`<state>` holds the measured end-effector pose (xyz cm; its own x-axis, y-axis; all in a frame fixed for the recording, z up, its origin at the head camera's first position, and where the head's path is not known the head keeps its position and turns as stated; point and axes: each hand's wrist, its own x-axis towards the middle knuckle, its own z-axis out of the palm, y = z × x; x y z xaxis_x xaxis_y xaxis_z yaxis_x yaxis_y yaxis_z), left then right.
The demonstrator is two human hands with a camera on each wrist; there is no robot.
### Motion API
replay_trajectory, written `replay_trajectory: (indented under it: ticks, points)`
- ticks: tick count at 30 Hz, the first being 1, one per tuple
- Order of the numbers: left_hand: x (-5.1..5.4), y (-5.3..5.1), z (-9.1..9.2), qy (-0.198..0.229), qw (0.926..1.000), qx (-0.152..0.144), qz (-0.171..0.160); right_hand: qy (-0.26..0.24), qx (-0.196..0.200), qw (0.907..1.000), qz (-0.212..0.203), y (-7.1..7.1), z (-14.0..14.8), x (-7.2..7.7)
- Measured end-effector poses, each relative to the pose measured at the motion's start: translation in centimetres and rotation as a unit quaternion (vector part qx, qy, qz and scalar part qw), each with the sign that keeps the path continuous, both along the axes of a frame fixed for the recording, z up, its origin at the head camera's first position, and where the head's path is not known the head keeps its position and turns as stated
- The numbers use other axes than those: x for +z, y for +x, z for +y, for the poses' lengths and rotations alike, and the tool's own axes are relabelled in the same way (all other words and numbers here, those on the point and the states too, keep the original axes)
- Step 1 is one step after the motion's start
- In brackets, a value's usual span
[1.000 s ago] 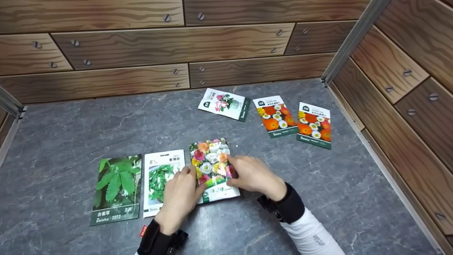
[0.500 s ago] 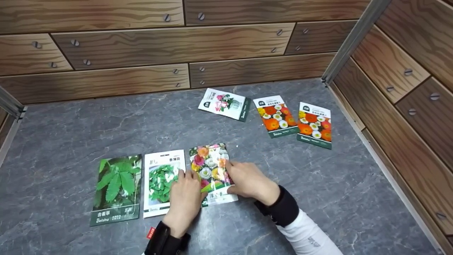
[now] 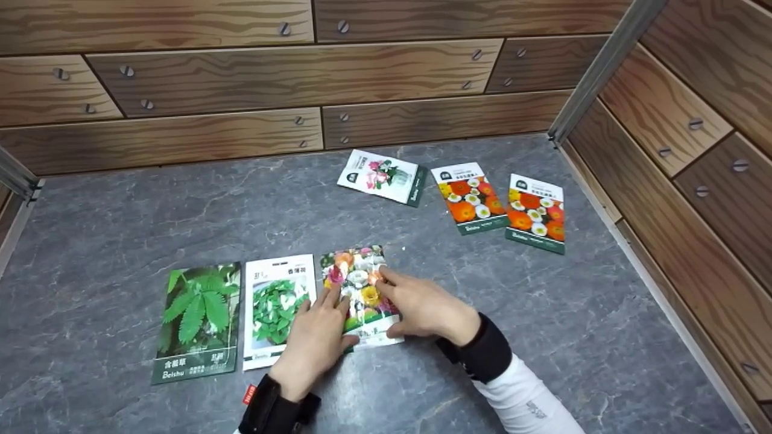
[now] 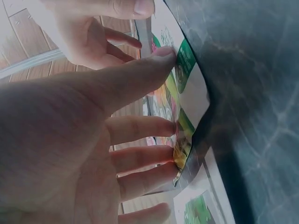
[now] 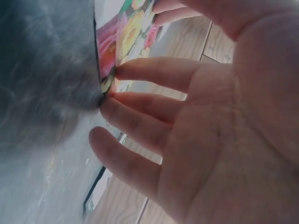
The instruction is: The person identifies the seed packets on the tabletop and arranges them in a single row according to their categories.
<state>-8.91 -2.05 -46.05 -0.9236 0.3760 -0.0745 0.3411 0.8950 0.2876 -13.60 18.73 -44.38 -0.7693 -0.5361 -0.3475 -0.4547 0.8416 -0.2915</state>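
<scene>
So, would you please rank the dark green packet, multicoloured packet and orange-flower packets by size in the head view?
Dark green packet
Multicoloured packet, partly covered
Left orange-flower packet, right orange-flower packet: look alike

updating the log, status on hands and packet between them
Left hand, right hand touching mixed-flower packet. Lies beside white leafy packet. No obstruction visible.

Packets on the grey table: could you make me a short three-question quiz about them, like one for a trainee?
1. How many packets lie on the table?
2. True or false: the right hand rests on an orange-flower packet.
3. Fill in: the leftmost packet is mainly ____ in colour.

Key: 1. Six. 2. False; it is at the multicoloured packet. 3. Green.
</scene>
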Motion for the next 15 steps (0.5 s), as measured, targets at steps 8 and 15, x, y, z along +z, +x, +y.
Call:
replay_trajectory:
  ticks: [8, 15]
  points:
    - [0.31, -0.17, -0.5, 0.008, 0.9991, -0.003, -0.041, -0.015, 0.008, 0.9998, 0.005, 0.15, -0.13, -0.02]
    - [0.62, -0.18, -0.52, 0.008, 0.9978, 0.005, -0.065, -0.015, 0.013, 0.9998, 0.005, 0.24, -0.22, -0.1]
